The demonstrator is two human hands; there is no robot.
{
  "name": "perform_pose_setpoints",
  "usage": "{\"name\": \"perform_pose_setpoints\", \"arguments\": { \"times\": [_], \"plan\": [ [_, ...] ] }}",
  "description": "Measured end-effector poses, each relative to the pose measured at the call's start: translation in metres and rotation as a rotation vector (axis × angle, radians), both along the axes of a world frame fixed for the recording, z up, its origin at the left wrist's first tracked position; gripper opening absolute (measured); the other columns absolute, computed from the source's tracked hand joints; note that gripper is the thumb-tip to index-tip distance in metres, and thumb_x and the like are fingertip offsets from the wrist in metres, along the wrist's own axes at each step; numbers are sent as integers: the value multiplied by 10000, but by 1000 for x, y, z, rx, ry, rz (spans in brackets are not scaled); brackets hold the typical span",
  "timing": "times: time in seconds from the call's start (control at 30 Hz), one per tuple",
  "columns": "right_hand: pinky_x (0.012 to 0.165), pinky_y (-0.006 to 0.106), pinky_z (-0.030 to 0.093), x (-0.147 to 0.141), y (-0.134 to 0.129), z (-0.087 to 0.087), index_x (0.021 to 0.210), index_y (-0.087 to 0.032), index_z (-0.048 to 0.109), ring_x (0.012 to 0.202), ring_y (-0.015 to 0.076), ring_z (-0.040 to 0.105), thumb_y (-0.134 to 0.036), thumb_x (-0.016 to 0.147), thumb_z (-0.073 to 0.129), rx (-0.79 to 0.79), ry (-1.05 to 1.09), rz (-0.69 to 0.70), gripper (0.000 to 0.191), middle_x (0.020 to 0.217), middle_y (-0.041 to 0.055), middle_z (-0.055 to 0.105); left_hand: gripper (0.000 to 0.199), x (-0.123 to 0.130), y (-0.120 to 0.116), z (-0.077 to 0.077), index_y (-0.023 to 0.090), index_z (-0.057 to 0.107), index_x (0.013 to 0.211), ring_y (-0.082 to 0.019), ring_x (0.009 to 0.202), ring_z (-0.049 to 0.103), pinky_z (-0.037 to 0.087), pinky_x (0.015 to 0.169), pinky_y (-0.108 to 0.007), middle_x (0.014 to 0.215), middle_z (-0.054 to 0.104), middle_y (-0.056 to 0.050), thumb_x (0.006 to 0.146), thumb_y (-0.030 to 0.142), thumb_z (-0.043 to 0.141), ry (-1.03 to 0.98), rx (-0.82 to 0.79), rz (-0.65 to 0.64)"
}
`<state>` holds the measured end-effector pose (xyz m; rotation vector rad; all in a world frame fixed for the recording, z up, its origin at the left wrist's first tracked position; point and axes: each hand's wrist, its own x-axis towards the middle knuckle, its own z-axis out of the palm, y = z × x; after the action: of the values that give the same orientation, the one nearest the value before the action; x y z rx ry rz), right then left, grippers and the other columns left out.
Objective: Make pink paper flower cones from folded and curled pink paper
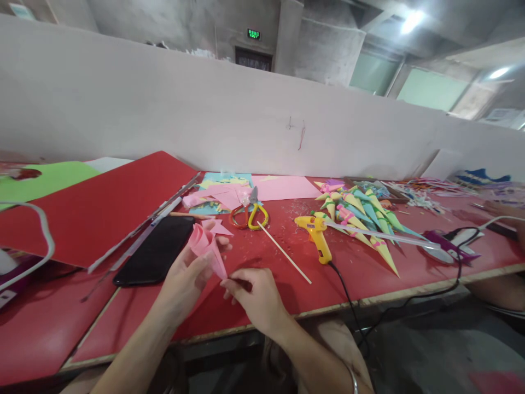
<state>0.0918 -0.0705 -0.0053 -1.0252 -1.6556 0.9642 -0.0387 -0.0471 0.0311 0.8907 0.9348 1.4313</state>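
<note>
A pink paper cone [207, 247] is in my left hand [192, 271], its wide rolled end up and its tip down to the right. The fingers of my left hand wrap round the cone. My right hand [252, 293] pinches the cone's narrow tip between thumb and fingers. Just behind lies a pink paper scrap [219, 227]. A black phone [156, 251] rests left of my hands. To the right is a thin wooden stick [287, 255], with scissors [250, 213] with red and yellow handles beyond it.
A yellow glue gun [318, 238] with a cable lies right of the stick. Behind it are several finished paper cones [361, 210]. Large red card [110, 208] covers the left. Another person's hand [506, 210] shows at the far right. A white partition [246, 120] stands behind.
</note>
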Motion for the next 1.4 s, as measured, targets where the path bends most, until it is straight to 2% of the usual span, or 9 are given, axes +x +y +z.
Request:
{"name": "perform_pose_setpoints", "arguments": {
  "times": [0.13, 0.23, 0.37, 0.5, 0.6, 0.87, 1.03, 1.27, 1.4],
  "plan": [
    [522, 185, 428, 0, 0, 4, 688, -147, 682, 489, 112, 578, -257, 824, 535, -17, 103, -1, 228, 583, 28, 650, 392, 0, 2, -12, 169, 669, 896, -218, 813, 611, 506, 627, -249, 853, 684, -73, 592, 411, 723, 154, 0, -62],
    [523, 188, 432, 1, 0, 6, 695, -151, 694, 498, 119, 582, -239, 816, 541, -7, 146, -19, 214, 565, 21, 640, 306, 0, 2, -18, 166, 674, 827, -173, 702, 599, 500, 606, -242, 805, 677, -52, 640, 407, 688, 267, 62, -116],
    [519, 191, 437, 2, -1, 9, 713, -145, 696, 491, 117, 574, -254, 832, 514, -1, 190, -46, 243, 560, 21, 635, 248, 4, -2, -11, 162, 670, 763, -113, 464, 504, 455, 481, -226, 567, 601, 15, 658, 386, 645, 392, 136, -194],
    [502, 194, 438, 3, 0, 9, 701, -149, 691, 478, 117, 569, -310, 837, 506, -8, 201, -60, 281, 548, 18, 629, 188, 5, -3, -1, 167, 686, 724, -146, 536, 541, 450, 543, -237, 628, 650, -14, 663, 333, 623, 598, 218, -157],
    [503, 199, 437, 2, 0, 9, 696, -155, 686, 482, 120, 570, -336, 840, 501, -6, 187, -59, 296, 544, 17, 623, 139, 5, -2, 1, 192, 697, 667, -171, 591, 556, 438, 587, -245, 672, 676, -27, 666, 305, 617, 671, 293, -105],
    [518, 200, 440, 2, -1, 9, 708, -156, 676, 497, 116, 573, -301, 857, 465, 26, 144, -66, 296, 573, 23, 636, 119, 5, -3, -1, 214, 689, 607, -179, 590, 549, 425, 597, -240, 579, 640, -7, 675, 281, 619, 678, 352, -72],
    [511, 212, 446, 1, 1, 6, 656, -153, 666, 499, 122, 572, -348, 823, 513, -61, 267, -14, 299, 547, 16, 621, 126, 6, -4, -1, 200, 689, 642, -166, 553, 544, 435, 551, -235, 568, 619, -4, 677, 304, 627, 634, 313, -102],
    [489, 236, 467, -3, 3, 9, 607, -161, 654, 465, 116, 541, -515, 643, 649, -274, 551, 119, 356, 490, -7, 599, 209, 2, -5, -8, 172, 673, 775, -112, 412, 495, 430, 427, -226, 560, 583, 6, 709, 366, 631, 381, 208, -319],
    [463, 232, 467, -2, 2, 13, 571, -160, 641, 417, 100, 527, -524, 590, 685, -331, 587, 154, 367, 463, -17, 593, 245, 1, -8, -8, 163, 672, 809, -102, 400, 498, 428, 403, -224, 635, 613, -14, 709, 385, 642, 323, 189, -348]
  ]
}}
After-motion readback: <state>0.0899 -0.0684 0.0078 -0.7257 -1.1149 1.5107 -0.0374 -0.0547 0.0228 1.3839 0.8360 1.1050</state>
